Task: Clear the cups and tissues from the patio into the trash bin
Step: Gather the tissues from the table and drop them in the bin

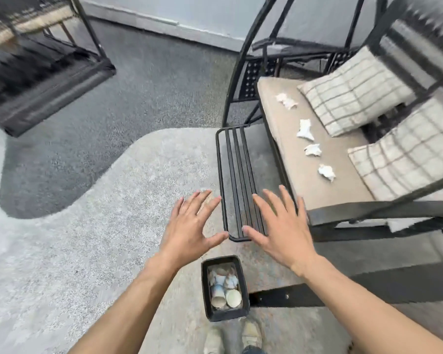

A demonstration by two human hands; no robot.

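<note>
Both grips released, left hand [189, 226], right hand [279, 226], bin [243, 284] contents blurred, 4 tissues [304, 129] on seat.

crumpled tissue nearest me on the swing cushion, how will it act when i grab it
The nearest tissue looks loosely wadded, so it probably squashes under a pinch. Likely very light and could slide or blow off the cushion if nudged. Its irregular shape suggests it won't roll.

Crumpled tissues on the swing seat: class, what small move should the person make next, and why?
Probably reach the right hand to the nearest tissue: both hands are empty, four tissues lie on the seat cushion, and the trash bin already holds cups.
</note>
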